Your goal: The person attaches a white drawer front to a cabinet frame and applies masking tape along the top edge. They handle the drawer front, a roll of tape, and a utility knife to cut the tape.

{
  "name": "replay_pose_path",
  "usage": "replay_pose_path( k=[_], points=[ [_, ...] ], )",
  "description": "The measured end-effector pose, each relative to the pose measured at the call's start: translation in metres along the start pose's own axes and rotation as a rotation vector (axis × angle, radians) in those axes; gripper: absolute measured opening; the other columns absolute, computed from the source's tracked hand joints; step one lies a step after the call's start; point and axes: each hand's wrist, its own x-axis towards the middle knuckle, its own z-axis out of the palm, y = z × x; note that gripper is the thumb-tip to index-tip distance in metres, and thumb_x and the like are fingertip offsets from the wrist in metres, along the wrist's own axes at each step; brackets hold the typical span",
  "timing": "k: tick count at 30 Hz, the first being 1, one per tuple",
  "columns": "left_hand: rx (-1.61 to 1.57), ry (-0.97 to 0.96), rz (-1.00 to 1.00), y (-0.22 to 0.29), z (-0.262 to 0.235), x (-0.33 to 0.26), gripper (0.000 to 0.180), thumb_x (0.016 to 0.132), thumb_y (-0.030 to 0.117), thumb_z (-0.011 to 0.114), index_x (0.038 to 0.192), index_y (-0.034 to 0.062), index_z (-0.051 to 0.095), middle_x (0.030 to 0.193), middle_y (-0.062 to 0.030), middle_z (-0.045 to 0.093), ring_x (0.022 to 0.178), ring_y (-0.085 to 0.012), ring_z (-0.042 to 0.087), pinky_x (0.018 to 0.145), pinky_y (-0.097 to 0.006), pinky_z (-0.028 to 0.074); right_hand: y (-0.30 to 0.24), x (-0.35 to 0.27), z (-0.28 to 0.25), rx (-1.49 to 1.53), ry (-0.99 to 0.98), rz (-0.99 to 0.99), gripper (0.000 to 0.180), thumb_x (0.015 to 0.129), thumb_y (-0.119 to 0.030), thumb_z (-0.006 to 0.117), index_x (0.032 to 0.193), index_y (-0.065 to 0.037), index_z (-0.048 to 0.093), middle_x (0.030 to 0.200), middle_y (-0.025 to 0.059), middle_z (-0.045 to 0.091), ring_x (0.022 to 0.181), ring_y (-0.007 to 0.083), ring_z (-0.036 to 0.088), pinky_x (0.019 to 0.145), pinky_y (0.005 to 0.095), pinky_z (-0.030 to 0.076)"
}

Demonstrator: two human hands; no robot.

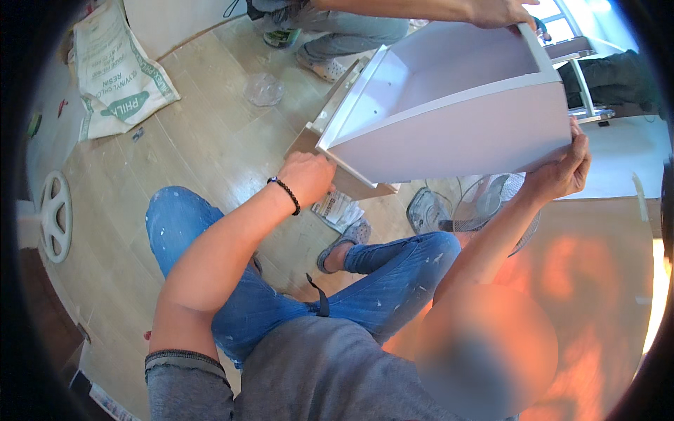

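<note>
A white, open-topped drawer (449, 137) is held up in front of me, tilted, with a beige front panel at its left end. My left hand (307, 175), a dark beaded bracelet at its wrist, is closed at the near edge of that panel; its fingertips are partly hidden. At the opposite end my right hand (560, 170) grips the lower near corner, fingers curled up around the edge. Another person's hand (497, 11) rests on the far top corner of the same drawer.
A printed white sack (119, 74) and a clear plastic piece (265, 90) lie on the tiled floor. Beneath the drawer is a fan (484, 200) beside some papers (337, 210). A metal-framed stand (586, 84) is at the right, a white wheel-shaped handle (56, 216) at the left.
</note>
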Motion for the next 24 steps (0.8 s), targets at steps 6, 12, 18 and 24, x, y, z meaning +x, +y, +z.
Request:
replay_pose_path(
  k=[6,12,18,24],
  points=[
    [0.055,-0.041,-0.034,-0.002,-0.007,0.002,0.035,0.096,0.037,0.068,0.109,0.0040,0.071,0.105,-0.0163,0.073,0.099,-0.0337,0.072,0.084,-0.046,0.056,0.000,-0.002,-0.010,0.065,0.068,0.067,0.032,0.103,-0.024,0.066,0.095,0.005,0.074,0.100,0.0192,0.077,0.084,0.0211,0.073,0.074,0.0329,0.061],
    [0.036,0.071,-0.084,-0.008,-0.006,0.010,0.030,0.097,0.037,0.067,0.097,0.0076,0.074,0.092,-0.0160,0.073,0.089,-0.0363,0.072,0.077,-0.048,0.055,0.007,0.000,-0.010,0.192,0.063,0.066,0.031,0.103,-0.022,0.065,0.094,0.006,0.075,0.097,0.0197,0.077,0.080,0.0192,0.073,0.073,0.0301,0.060],
    [-0.116,0.211,-0.203,-0.009,-0.020,0.021,0.030,0.097,0.039,0.067,0.096,0.0087,0.072,0.088,-0.0163,0.072,0.084,-0.0381,0.070,0.070,-0.049,0.053,0.011,0.002,-0.002,0.132,0.089,-0.020,0.036,0.102,-0.022,0.063,0.099,0.011,0.075,0.098,0.0201,0.077,0.081,0.0210,0.073,0.070,0.0304,0.059],
    [-0.128,0.378,-0.032,-0.028,0.008,0.036,0.035,0.095,0.042,0.069,0.100,0.0079,0.070,0.093,-0.0146,0.071,0.085,-0.0386,0.069,0.071,-0.048,0.052,0.012,0.008,-0.010,0.134,0.037,-0.005,0.028,0.097,-0.014,0.065,0.090,0.010,0.077,0.092,0.0174,0.078,0.075,0.0226,0.074,0.065,0.0309,0.060]
  ],
)
